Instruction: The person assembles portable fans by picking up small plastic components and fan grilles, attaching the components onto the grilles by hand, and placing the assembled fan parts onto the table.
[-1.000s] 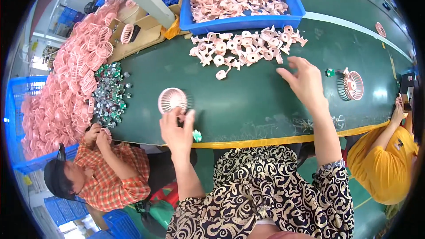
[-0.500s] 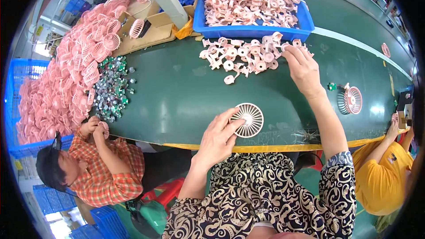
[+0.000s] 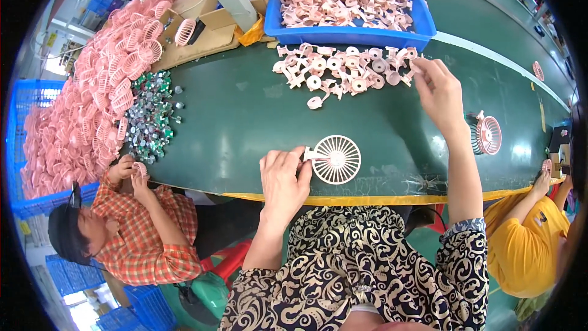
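My left hand is closed on the short stem of a pale pink fan cage, pinching it between thumb and fingers. The round slatted face of the cage is turned up, just above the near edge of the bench. My right hand reaches to the right end of a spread of small pink plastic brackets. Its fingertips meet at one of these pieces, which they partly hide. A pink fan cage lies on the bench to the right of my right forearm.
A blue tray heaped with pink brackets stands at the back of the green bench. Pink fan cages and small circuit boards pile up at left. A person in a checked shirt and one in yellow sit beside me.
My left hand has shifted left from the cage's face to its stem, which now shows. My right hand has moved right, to the end of the bracket spread. The view has shifted slightly.
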Tool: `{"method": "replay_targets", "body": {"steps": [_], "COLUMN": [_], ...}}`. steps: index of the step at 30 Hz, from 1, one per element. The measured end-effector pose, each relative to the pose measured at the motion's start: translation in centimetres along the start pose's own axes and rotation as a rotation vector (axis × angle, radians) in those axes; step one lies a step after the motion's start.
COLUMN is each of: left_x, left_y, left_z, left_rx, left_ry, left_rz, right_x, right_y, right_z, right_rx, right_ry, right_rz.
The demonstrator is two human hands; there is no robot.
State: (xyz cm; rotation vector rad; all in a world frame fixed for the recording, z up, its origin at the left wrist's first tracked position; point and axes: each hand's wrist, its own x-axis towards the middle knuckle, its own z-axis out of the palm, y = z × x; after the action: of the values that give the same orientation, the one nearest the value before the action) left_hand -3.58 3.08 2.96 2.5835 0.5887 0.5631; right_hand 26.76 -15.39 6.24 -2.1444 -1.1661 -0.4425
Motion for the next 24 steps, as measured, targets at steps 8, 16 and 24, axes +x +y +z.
{"method": "replay_targets", "body": {"steps": [8,16,24], "left_x": [0.5,0.0,0.2], "left_y": [0.1,-0.2,-0.8], "left_z": [-0.9,-1.5,-1.2], "left_rx": [-0.039,-0.081,-0.134], "left_ry": [-0.014,-0.071,-0.091], "left_rz": [0.023,0.000,-0.025], "right_x": [0.4,0.2,-2.6], "right_y": [0.1,1.3,-0.3], "right_z": [1.1,1.4,0.4], "right_rx": [-0.122,-0.220,0.573], "right_ry": [0.180,0.086,0.113], "right_rz": [-0.292,-0.320,0.450]}}
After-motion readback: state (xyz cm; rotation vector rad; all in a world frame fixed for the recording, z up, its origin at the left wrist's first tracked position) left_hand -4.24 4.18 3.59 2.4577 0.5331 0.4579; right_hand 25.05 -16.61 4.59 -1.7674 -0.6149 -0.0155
